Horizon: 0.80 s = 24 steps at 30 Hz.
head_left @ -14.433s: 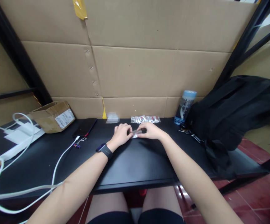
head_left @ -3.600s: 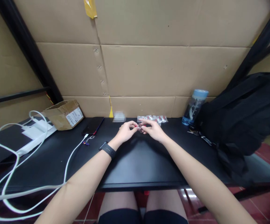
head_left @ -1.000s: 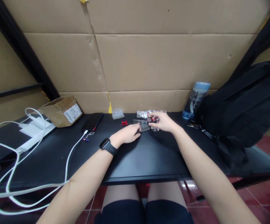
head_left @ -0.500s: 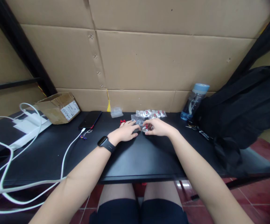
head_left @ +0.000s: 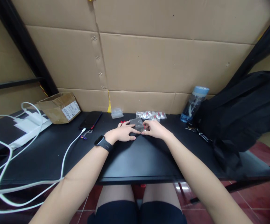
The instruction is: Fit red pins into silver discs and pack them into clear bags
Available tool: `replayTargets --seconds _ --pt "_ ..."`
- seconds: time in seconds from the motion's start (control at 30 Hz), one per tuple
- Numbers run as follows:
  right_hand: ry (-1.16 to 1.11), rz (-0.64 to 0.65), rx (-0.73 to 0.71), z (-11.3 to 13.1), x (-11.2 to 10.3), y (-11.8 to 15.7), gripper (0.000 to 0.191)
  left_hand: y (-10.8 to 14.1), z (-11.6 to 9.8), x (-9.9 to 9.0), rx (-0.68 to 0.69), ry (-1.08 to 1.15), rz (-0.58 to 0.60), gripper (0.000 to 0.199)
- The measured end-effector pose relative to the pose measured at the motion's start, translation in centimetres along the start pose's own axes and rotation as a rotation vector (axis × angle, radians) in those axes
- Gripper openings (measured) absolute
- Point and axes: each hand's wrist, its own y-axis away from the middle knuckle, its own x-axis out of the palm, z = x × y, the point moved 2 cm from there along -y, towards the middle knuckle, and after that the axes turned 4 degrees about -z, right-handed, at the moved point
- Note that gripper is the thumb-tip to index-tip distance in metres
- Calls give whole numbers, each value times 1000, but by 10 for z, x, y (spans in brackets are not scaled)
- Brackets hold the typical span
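Observation:
My left hand point(head_left: 125, 132), a dark watch on its wrist, rests flat with the fingers stretched out. Its index fingertip presses near the lower edge of a small clear plastic bag point(head_left: 138, 123) on the table. My right hand point(head_left: 157, 129) is closed in a pinch on a small red and silver piece point(head_left: 146, 127) at the bag's right side; the fingers partly hide it, and I cannot make out its kind or whether it is inside the bag. Some red pieces point(head_left: 123, 122) lie just behind the left hand. Behind the right hand are filled clear bags point(head_left: 151, 115) with red and silver pieces.
Flat clear bags point(head_left: 117, 113) lie by the cardboard wall. On the left are a phone point(head_left: 90, 120) on a white cable point(head_left: 66, 152), an open cardboard box point(head_left: 58, 109) and white chargers point(head_left: 31, 122). A water bottle point(head_left: 194, 104) and black backpack point(head_left: 244, 105) stand right.
My right hand has drawn the small red and silver piece up to the clear bag. The left index finger has stretched out to the right along the bag's lower edge.

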Motion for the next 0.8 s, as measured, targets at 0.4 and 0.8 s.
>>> replayTargets --seconds 0.4,0.8 --pt "-119 -71 -38 -2 8 -6 35 4 -6 -4 -1 -72 133 49" --pt "233 -201 -33 5 17 -13 31 6 -11 -6 6 -97 162 48"
